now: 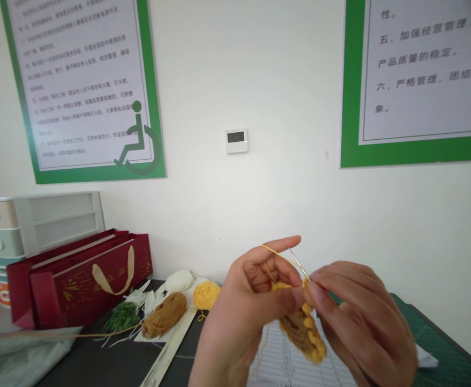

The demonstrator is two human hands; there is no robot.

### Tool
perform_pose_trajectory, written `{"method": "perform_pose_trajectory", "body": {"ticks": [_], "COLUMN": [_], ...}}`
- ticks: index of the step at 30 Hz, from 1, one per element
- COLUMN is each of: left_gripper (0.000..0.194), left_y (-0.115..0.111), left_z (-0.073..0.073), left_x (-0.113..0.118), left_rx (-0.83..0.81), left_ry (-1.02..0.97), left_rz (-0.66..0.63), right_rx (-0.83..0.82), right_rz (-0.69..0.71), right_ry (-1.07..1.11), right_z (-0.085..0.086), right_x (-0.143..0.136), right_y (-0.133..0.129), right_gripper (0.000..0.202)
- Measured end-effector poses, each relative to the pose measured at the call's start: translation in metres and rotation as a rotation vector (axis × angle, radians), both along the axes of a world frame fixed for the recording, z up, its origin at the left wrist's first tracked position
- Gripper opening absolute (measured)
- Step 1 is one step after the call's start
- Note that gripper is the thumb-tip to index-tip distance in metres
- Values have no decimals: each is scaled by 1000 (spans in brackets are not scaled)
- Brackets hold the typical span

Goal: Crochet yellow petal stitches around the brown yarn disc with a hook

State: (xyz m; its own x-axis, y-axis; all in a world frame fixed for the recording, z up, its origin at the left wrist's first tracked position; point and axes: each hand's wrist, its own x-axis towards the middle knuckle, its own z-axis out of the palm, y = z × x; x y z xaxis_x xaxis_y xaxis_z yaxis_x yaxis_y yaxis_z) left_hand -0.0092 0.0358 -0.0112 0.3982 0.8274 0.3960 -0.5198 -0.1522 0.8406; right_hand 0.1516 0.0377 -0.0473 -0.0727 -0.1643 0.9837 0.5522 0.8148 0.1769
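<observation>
My left hand (255, 295) pinches a small crocheted piece (306, 333), brown in the middle with a yellow bumpy edge. A strand of yellow yarn (276, 251) runs over its raised index finger. My right hand (356, 312) grips a thin metal crochet hook (299, 262) close to the top edge of the piece. The hook's shaft slants up and left toward the left index fingertip. Fingers cover part of the piece and the rest of the hook. Below hangs a loose yellow strand.
Left of my hands lie a yellow yarn ball (206, 295), a brown skein (165, 315), white yarn (179, 280) and green yarn (121, 317). A dark red gift bag (86, 279) stands before a drawer unit (62, 215). Under my hands are printed sheets (279, 360); a green cutting mat (441, 338) lies right.
</observation>
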Motion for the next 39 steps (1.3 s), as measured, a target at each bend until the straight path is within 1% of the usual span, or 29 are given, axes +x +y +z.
{"method": "perform_pose_trajectory", "body": {"ticks": [1,2,3,4,6,7,9,10,12,15,19,23,29,34,36,39], "left_gripper": [58,60,60,61,59,57,52,50,45,38,31,30,28,29,29,30], "left_y": [1,2,3,3,1,0,-3,-4,-5,-4,0,1,2,4,5,5], "left_z": [0,0,0,1,2,4,6,7,8,8,5,4,3,2,2,3], "left_x": [0,-1,-2,-3,-6,-8,-11,-13,-15,-16,-15,-15,-15,-14,-14,-15], "left_rx": [-38,-74,-97,-107,-87,-68,-32,-20,4,30,39,24,24,19,21,22], "left_ry": [-4,-5,-4,0,29,48,96,120,159,202,188,178,198,197,200,203], "left_rz": [-61,-114,-147,-153,-116,-84,-25,2,49,87,70,55,66,64,68,54], "right_rx": [21,-31,-104,-227,-409,-488,-602,-641,-679,-681,-666,-640,-593,-554,-557,-581], "right_rz": [75,196,348,486,712,794,895,915,911,869,798,743,673,613,605,591], "right_ry": [47,117,230,298,330,320,298,293,283,252,175,97,21,7,22,99], "right_z": [-2,-3,-3,-2,2,4,7,7,7,6,8,10,14,16,15,13], "right_x": [-4,-9,-14,-18,-23,-23,-20,-17,-10,-1,10,18,21,22,20,17], "right_y": [1,2,3,3,4,5,6,7,9,12,15,15,7,0,-1,0], "right_gripper": [43,42,35,24,9,4,5,6,8,9,8,7,7,8,8,8]}}
